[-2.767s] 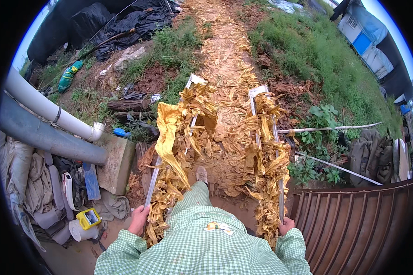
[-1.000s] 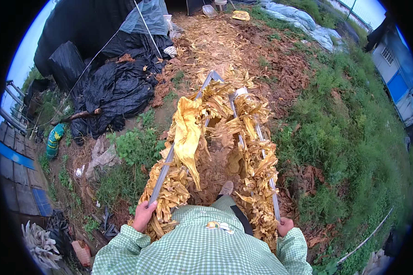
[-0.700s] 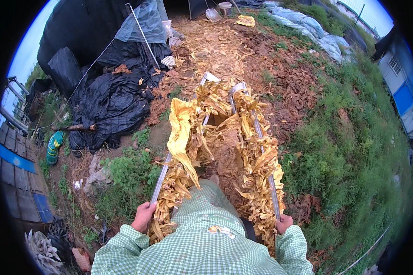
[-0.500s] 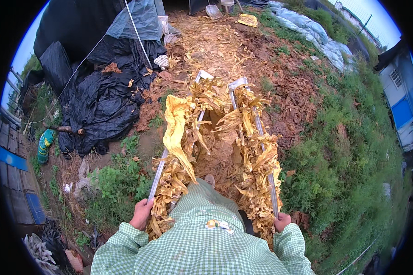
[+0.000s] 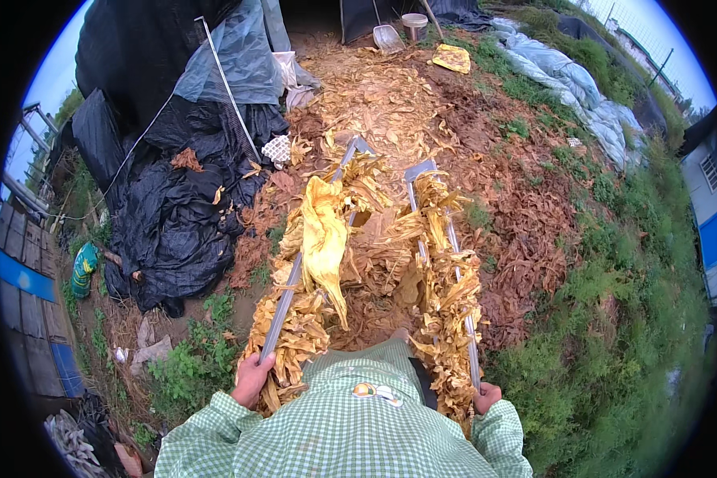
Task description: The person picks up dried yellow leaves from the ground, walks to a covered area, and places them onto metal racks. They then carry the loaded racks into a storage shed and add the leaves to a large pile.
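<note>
I carry two long metal rails hung with dried yellow-brown leaves, one at each side of my body. My left hand [image 5: 252, 379] grips the near end of the left rail [image 5: 288, 288]; a large yellow leaf [image 5: 324, 239] droops from it. My right hand [image 5: 486, 396] grips the near end of the right rail [image 5: 454, 263], whose leaf bundles [image 5: 446, 319] hang down thickly. Both rails point forward along a path strewn with dry leaves [image 5: 390, 95]. My green checked sleeves fill the lower edge.
Black plastic sheeting [image 5: 167, 207] is heaped to the left, with a thin white pole [image 5: 227, 80] leaning over it. Grass and weeds [image 5: 613, 319] cover the right. A grey tarp [image 5: 566, 80] lies far right. A bucket [image 5: 413, 22] and scoop [image 5: 388, 37] stand ahead.
The ground has slid toward me as I walk forward along the leaf-strewn path with both rails; the black sheeting and the bucket are closer. My grip on the rails is the same.
</note>
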`<state>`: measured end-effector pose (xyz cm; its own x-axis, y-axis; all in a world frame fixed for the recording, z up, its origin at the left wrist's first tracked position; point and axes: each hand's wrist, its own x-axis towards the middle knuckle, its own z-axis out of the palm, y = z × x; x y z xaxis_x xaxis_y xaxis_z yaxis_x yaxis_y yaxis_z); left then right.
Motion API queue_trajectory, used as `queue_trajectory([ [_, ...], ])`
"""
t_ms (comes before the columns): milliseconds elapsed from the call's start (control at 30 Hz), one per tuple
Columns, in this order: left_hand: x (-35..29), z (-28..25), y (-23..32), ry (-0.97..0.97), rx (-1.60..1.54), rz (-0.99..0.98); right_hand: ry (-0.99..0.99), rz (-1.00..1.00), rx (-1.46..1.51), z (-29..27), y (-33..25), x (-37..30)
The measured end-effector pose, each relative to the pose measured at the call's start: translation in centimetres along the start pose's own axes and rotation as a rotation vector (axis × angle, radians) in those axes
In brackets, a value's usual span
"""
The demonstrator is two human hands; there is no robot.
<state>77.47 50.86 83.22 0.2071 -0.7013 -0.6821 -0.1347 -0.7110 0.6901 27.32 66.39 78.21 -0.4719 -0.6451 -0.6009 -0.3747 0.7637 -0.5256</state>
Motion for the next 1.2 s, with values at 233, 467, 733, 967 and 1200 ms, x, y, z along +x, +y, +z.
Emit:
queue_trajectory([
  [233, 10.8, 7.4, 12.2, 0.032, -0.044, -0.005, -0.060, 0.017, -0.200, -4.7, -15.6, 12.6],
  [467, 27.2, 13.8, 25.7, 0.021, -0.036, -0.033, -0.008, -0.010, -0.189, -7.4, -26.8, 31.5],
  [733, 44.5, 17.5, 46.5, 0.000, -0.062, -0.071, -0.126, 0.041, -0.278, -9.9, -45.6, 51.3],
  [967, 56.2, 22.2, 61.0, 0.013, -0.011, 0.036, -0.205, -0.113, -0.124, -13.7, -64.3, 66.6],
  [1200, 66.9, 28.7, 75.5, 0.089, 0.036, 0.065, -0.237, -0.064, -0.368, -17.2, -79.4, 83.7],
])
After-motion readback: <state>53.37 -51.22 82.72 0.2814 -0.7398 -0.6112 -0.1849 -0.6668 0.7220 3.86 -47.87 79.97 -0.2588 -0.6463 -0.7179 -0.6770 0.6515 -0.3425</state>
